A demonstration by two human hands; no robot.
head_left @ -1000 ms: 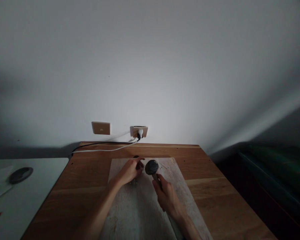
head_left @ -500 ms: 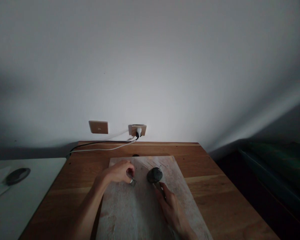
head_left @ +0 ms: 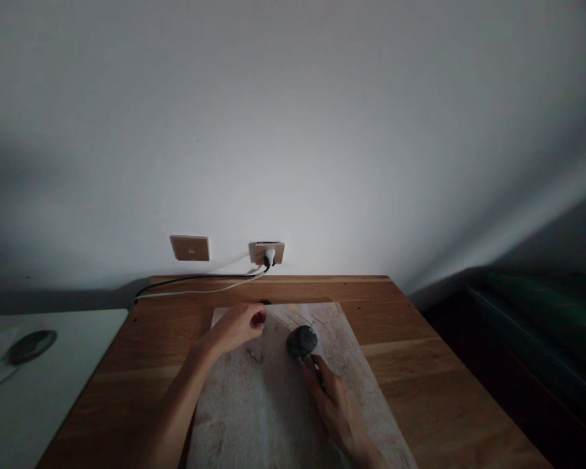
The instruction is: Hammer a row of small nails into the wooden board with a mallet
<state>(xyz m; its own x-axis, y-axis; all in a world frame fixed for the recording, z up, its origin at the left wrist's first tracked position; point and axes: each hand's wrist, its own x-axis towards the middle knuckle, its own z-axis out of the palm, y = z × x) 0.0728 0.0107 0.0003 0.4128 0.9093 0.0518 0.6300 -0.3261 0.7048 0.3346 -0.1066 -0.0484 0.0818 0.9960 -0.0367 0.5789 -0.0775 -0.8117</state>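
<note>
A pale worn board point(head_left: 273, 410) lies on the wooden table point(head_left: 410, 391). My right hand point(head_left: 334, 407) is closed round the handle of a tool with a dark round head point(head_left: 301, 341), which rests on the board. My left hand point(head_left: 237, 329) hovers near the board's far left corner with its fingers curled together; whether anything is in them I cannot make out. A small metal piece point(head_left: 255, 355) lies on the board just below that hand, apart from it.
Two cables point(head_left: 195, 286) run along the table's far edge to a wall socket point(head_left: 267, 253), beside a wall switch point(head_left: 190, 247). A white surface point(head_left: 53, 384) at the left holds a dark round dish point(head_left: 31, 345). A dark green thing point(head_left: 542, 326) stands at the right.
My left hand drew back from the small metal piece toward the board's far edge, leaving the piece lying on the board. The tool's head lowered onto the board and stayed there.
</note>
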